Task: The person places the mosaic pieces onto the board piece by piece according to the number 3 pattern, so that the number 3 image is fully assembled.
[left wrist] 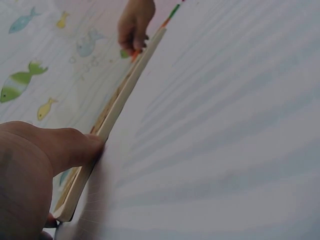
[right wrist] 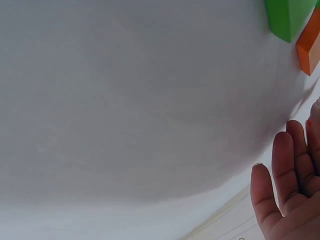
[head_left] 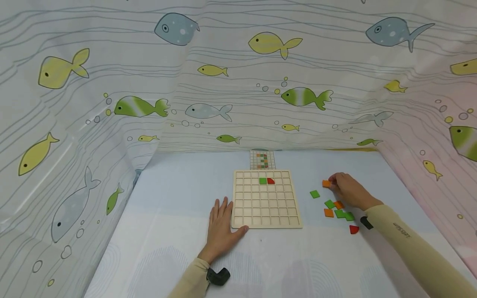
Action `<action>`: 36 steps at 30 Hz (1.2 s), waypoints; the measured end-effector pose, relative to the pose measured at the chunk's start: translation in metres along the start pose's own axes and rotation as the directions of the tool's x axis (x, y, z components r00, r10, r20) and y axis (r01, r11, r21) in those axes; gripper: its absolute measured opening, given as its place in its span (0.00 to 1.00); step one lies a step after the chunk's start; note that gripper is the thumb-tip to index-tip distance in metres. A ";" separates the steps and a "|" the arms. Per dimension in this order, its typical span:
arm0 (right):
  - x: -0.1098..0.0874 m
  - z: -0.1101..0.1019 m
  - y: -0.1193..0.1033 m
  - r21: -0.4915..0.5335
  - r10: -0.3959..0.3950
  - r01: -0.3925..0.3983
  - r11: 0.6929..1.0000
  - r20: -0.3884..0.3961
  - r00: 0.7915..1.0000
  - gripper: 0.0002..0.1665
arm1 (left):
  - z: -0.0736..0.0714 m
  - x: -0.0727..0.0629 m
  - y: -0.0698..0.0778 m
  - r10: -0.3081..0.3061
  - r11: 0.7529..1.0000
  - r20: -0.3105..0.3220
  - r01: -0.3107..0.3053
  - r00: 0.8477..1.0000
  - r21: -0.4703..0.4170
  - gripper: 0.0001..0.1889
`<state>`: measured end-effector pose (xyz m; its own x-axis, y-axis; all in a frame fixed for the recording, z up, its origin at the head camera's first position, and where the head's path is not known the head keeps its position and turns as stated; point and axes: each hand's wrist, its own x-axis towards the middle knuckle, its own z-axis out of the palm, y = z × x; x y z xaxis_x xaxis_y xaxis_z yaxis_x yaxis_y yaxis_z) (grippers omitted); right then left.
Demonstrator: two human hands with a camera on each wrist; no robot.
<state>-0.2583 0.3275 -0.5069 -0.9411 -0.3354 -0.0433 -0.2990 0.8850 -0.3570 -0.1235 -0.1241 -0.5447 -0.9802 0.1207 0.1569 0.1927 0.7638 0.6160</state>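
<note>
A square wooden grid board (head_left: 266, 207) lies on the table, with a green square tile (head_left: 263, 181) and a red quarter-round tile (head_left: 271, 181) in its second row. My left hand (head_left: 221, 231) rests at the board's near left corner, fingers spread along the left side and thumb touching the front edge. In the left wrist view the thumb (left wrist: 75, 147) presses against the board's rim (left wrist: 117, 112). To the right of the board, my right hand (head_left: 348, 189) pinches an orange square tile (head_left: 326, 183) at its fingertips. The right wrist view does not show that tile clearly.
Loose green tiles (head_left: 314, 194), orange tiles (head_left: 328, 212) and a red quarter-round tile (head_left: 354, 229) lie around and below the right hand. Behind the board is a small pattern card (head_left: 262, 160) with coloured cells. Fish-printed sheets (head_left: 208, 82) enclose the table.
</note>
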 end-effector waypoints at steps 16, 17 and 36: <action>0.022 -0.004 -0.029 -0.094 -0.095 0.091 0.991 -0.037 0.995 0.13 | -0.001 -0.001 -0.001 0.000 1.000 0.002 0.000 1.000 -0.002 0.49; 0.025 -0.004 -0.032 -0.097 -0.094 0.090 0.991 -0.032 0.995 0.13 | -0.001 -0.001 -0.001 -0.001 1.000 0.003 0.001 1.000 -0.003 0.49; 0.054 -0.001 -0.070 -0.122 -0.213 0.206 0.971 -0.052 0.976 0.13 | -0.003 -0.001 0.002 -0.006 1.000 0.002 0.006 1.000 -0.010 0.48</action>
<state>-0.2884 0.2479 -0.4835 -0.8626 -0.4992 0.0820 -0.5031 0.8297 -0.2418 -0.1220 -0.1241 -0.5415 -0.9814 0.1180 0.1516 0.1876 0.7581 0.6246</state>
